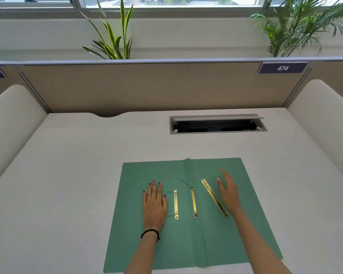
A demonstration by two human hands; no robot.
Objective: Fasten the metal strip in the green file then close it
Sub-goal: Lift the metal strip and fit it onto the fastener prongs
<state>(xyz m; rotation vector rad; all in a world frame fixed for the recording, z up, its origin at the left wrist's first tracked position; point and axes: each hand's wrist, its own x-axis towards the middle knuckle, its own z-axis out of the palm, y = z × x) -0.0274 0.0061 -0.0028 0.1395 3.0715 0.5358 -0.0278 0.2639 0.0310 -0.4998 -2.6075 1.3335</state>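
Note:
The green file [236, 230] lies open and flat on the white desk. Three gold metal pieces rest on it. One strip [175, 203] lies on the left flap, and a second strip [193, 201] with thin prongs sticking out sits beside the centre fold. A loose longer strip [214, 197] lies slanted on the right flap. My left hand [154, 204] presses flat on the left flap, just left of the first strip. My right hand [229, 191] hovers with fingers apart, just right of the slanted strip, holding nothing.
An open cable tray slot [218, 124] is set into the desk behind the file. A beige partition with a "474" tag [283, 67] closes the back, and white side panels [12, 115] flank the desk. Plants stand beyond the partition.

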